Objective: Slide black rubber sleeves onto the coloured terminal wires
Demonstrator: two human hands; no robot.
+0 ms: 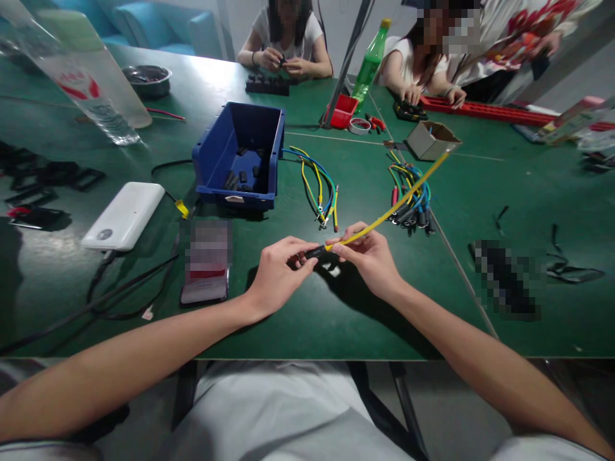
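Note:
Between finger and thumb, my left hand [284,272] pinches a short black sleeve [316,252]. A yellow wire [401,200] runs out of the sleeve, and my right hand [368,256] grips it close to the sleeve. The wire's free end points up and to the right. Just beyond my hands lies a small bunch of yellow, blue and green wires [331,192] with metal ends. Farther right is a bundle of wires with black sleeves [414,214]. A blue bin [235,197] holding several small black pieces stands beyond my left hand.
Left of my hands are a phone [205,262], a white power bank [123,216] and black cables. Bottles [103,105] stand at the back left. A small cardboard box [432,142] and a red container [343,112] sit farther back. People work across the green table [298,333].

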